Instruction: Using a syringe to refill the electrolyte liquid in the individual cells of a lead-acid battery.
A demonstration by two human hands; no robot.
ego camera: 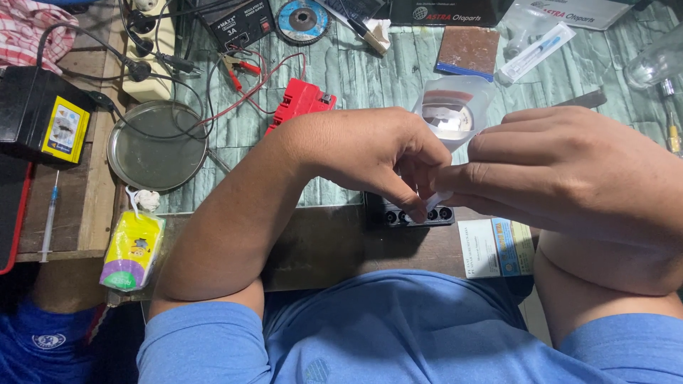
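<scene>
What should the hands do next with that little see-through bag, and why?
Probably pull the two pinched edges gently apart to open the bag. Both the left hand and the right hand pinch the near edge of the small clear plastic bag between their fingertips, and something round and flat shows inside it. The bag is held up above the black part with a row of holes.

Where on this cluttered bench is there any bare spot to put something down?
Bare green tabletop shows between the red plastic block and the brown sanding block. Dark wooden edge lies bare before the black battery. The back left is crowded: tangled wires, round metal dish, black charger box.
</scene>
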